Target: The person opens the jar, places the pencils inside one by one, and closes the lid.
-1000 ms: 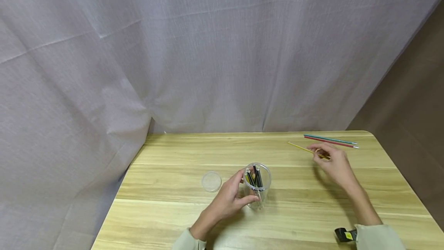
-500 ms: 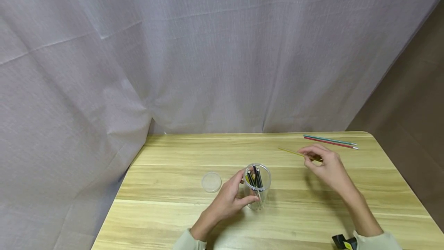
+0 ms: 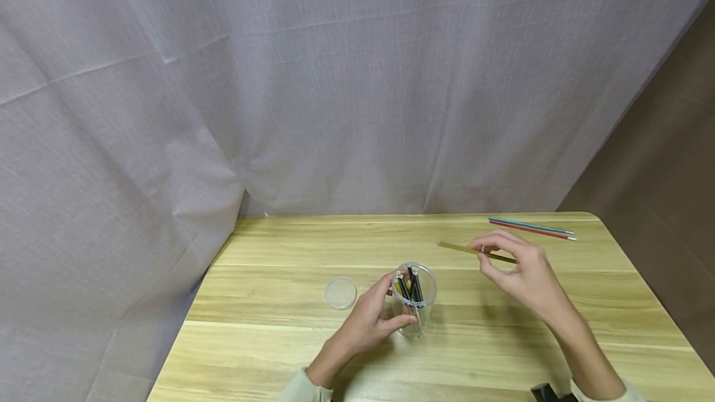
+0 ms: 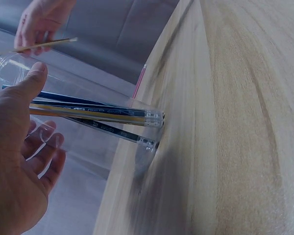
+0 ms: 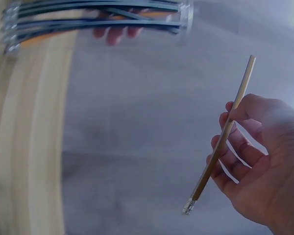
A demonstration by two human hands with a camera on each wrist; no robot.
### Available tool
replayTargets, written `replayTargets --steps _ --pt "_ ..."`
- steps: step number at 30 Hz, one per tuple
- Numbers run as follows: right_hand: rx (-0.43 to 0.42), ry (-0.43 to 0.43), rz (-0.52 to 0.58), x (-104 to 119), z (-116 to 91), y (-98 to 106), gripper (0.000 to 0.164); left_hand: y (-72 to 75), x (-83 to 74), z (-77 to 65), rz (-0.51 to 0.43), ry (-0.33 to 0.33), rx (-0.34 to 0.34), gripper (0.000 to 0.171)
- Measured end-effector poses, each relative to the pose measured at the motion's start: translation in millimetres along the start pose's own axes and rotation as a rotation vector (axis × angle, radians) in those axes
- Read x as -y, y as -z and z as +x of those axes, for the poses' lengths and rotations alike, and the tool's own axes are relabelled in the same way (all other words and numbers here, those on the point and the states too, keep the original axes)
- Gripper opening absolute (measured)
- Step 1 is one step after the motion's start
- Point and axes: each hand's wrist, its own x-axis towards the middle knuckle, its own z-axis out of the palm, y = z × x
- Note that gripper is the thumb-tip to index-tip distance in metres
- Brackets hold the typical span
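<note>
My left hand (image 3: 365, 318) holds a clear plastic jar (image 3: 428, 314) upright on the table, thumb on the near side. Inside the jar stand several dark pencils (image 3: 416, 287), with a yellow one among them; the left wrist view shows their eraser ends (image 4: 149, 142) at the jar's bottom. To the right and farther back, my right hand (image 3: 527, 272) pinches a yellow pencil (image 3: 455, 247) between thumb and fingers, raised above the table. In the right wrist view this pencil (image 5: 215, 154) slants, its metal-capped eraser end (image 5: 188, 206) low and its other end up.
A round clear lid (image 3: 341, 293) lies on the wooden table (image 3: 268, 327) left of the jar. Near the back right edge lie a teal pencil (image 3: 530, 226) and a red pencil (image 3: 532, 230), side by side. A grey curtain (image 3: 357, 92) hangs behind the table.
My right hand has moved left with the yellow pencil, away from the teal and red pencils and closer to the jar. The left hand and the jar have stayed in place.
</note>
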Motion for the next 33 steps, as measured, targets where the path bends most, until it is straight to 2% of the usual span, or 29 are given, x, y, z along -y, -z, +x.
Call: replayTargets --steps 13,22,25,33 --pt "-0.038 0.054 0.211 45.6 12.4 5.0 0.048 0.3 -1.1 0.1 0.012 0.003 0.001 0.086" --pt "-0.068 0.125 0.527 65.1 20.3 -0.3 0.045 0.7 -1.1 -0.4 -0.001 0.007 0.002 0.087" --pt "-0.068 0.148 0.601 69.8 23.6 -2.9 0.042 0.9 -1.6 -0.4 -0.001 0.013 0.004 0.086" --pt "-0.034 0.122 0.636 75.2 27.7 -16.2 0.038 1.7 -1.8 0.7 -0.01 0.022 0.006 0.086"
